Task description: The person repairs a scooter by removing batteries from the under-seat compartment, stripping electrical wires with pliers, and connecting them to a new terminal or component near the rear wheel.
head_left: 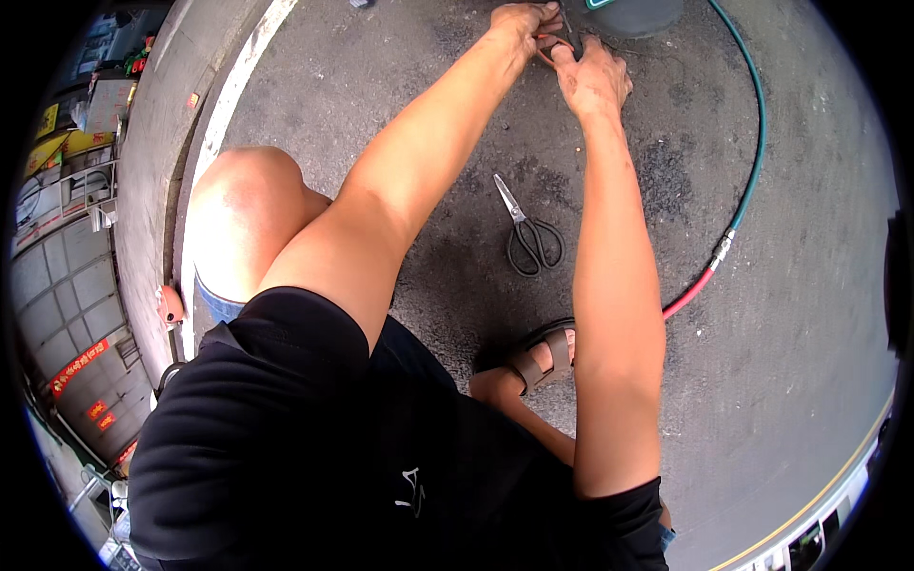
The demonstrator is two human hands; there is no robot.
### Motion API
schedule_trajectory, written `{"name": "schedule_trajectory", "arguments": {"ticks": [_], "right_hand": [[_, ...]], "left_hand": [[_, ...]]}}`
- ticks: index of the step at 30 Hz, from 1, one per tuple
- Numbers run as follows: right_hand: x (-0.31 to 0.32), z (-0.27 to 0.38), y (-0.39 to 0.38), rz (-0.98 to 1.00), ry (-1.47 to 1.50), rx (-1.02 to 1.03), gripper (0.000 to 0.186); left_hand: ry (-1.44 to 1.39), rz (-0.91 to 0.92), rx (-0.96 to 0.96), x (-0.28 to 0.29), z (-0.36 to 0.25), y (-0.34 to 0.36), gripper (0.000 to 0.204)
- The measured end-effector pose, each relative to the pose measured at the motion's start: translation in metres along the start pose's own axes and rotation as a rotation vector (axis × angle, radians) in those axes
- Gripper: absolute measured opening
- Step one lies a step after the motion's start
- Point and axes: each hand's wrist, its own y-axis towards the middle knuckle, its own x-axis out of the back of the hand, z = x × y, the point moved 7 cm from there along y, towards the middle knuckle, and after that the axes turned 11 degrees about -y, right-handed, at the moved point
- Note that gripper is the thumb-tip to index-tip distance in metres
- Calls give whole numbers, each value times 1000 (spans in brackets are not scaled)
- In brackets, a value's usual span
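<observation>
Head view puts both of my hands far up near the top rim, where the fisheye bends and shrinks everything. My left hand (522,21) is curled shut, fingers pinched on a small orange-red loop (546,48) that I can barely resolve; it could be a band or a bit of wire, I cannot tell which. My right hand (592,78) sits just below and beside that loop, its fingertips pressed on it, palm turned down so the grip itself is hidden from me. A thin dark stem rises from the loop and is cut off at the frame edge.

Black-handled scissors (528,233) lie shut on the asphalt, well below the loop, between my forearms, untouched. A grey round base (636,14) just right of the loop is cropped by the rim. A green hose (757,124) curves past it, joining a red hose (687,295) at a metal coupling.
</observation>
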Motion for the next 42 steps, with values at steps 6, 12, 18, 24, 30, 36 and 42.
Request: {"name": "schedule_trajectory", "arguments": {"ticks": [6,12,18,24,30,36,42], "right_hand": [[6,-22,-119,213,297,-124,46],[30,-153,-123,-196,-144,-324,58],[-21,-56,-159,456,-292,306,62],[-43,-20,-256,564,-524,494,77],[-58,-13,-261,609,-437,314,81],[-69,-10,-276,653,-350,93,89],[-80,50,-209,669,1221,-474,82]], "left_hand": [[70,-64,93,20,-30,-20,10],[-82,70,-116,2,-9,-29,20],[114,-209,97,86,-43,-3,24],[-154,-97,320,95,-45,-24,26],[-112,-32,302,101,-66,-8,28],[-227,-10,444,95,-42,-5,33],[-212,28,405,108,-65,18,26]]}}
